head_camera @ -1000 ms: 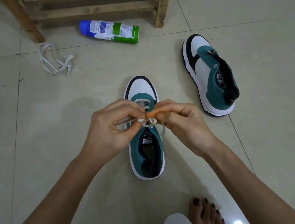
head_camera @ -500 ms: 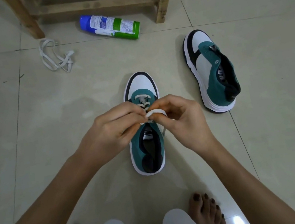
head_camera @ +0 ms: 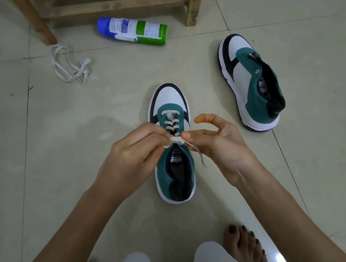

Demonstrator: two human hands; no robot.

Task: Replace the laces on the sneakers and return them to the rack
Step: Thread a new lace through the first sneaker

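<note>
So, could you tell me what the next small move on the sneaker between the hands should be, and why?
Probably the right hand should draw the dangling end of the flat white lace taut. The left hand pinches a bunched loop above the green-and-white sneaker, which is laced over its toe-side eyelets, and that end hangs slack.

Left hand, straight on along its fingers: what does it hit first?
Likely the right hand: the left hand, pinching the lace above the near sneaker, points straight at its thumb; heights look matched.
</note>
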